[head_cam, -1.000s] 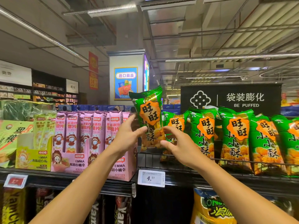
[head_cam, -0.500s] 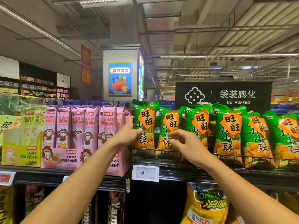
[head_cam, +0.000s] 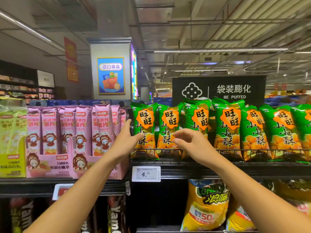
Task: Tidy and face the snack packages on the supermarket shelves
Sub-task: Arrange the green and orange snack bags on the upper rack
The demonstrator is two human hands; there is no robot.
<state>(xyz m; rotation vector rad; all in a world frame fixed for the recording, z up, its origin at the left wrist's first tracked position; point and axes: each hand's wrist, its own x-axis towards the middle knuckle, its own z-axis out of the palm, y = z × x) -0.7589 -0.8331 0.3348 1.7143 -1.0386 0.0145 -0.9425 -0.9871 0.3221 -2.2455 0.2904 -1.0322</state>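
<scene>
Green foil snack bag [head_cam: 145, 130], touched by the open left hand [head_cam: 125, 142], might have toppled toward nine o'clock; the right hand [head_cam: 190, 142] hung loosely curled, empty.

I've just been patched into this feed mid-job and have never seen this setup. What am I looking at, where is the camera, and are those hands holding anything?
There is no machine: a person is working with bare hands, filmed by one wide-angle camera on their head that looks forward at a supermarket shelf. The left hand touches the side of the leftmost green snack bag, thumb on its front. The right hand hovers in front of the second green bag, fingers loosely curled, holding nothing. The green bags stand in a row behind a wire shelf rail. To the left are pink EMMA snack packs in a pink display box. A price tag reads 4.20.
</scene>
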